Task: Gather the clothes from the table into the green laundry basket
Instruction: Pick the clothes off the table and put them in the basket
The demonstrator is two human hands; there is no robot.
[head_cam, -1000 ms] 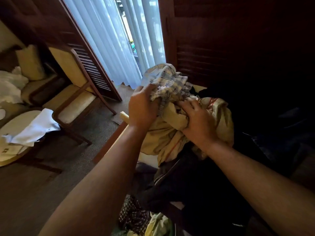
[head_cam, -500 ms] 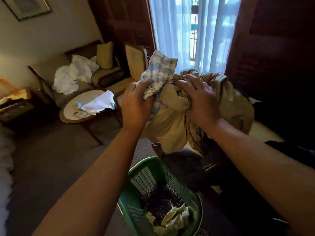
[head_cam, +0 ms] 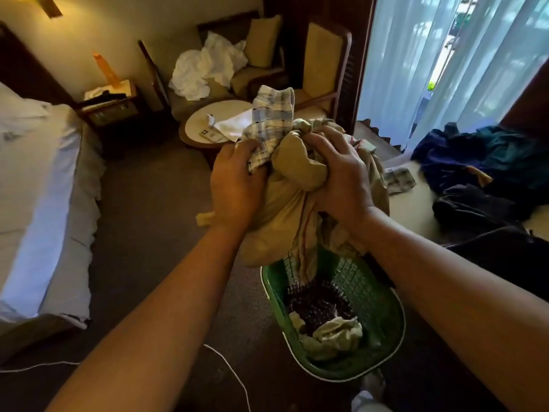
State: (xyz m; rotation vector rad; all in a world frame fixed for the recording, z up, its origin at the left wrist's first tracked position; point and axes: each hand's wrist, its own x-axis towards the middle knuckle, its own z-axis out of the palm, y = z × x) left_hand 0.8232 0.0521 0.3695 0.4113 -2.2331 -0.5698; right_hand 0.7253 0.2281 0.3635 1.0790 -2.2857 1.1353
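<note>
Both hands hold a bundle of clothes above the green laundry basket point(head_cam: 383, 319) on the floor. My left hand point(head_cam: 236, 185) grips a blue-and-white plaid garment point(head_cam: 271, 120). My right hand point(head_cam: 341, 176) grips a tan garment point(head_cam: 273, 230) that hangs down to the basket's far rim. Inside the basket lie a dark patterned cloth point(head_cam: 318, 304) and a pale green cloth point(head_cam: 338, 331). Dark blue and black clothes point(head_cam: 481, 173) lie in a heap on the table point(head_cam: 410, 209) at the right.
A bed point(head_cam: 38, 188) fills the left side. A round side table point(head_cam: 208, 126) with white cloth, and chairs with white laundry point(head_cam: 208, 66), stand at the back. A white cable point(head_cam: 228, 367) runs across the carpet. Curtains point(head_cam: 430, 60) hang at the right.
I have turned left, away from the table, carrying the bundle. The basket now lies directly under the hanging clothes, and the bed has come into view.
</note>
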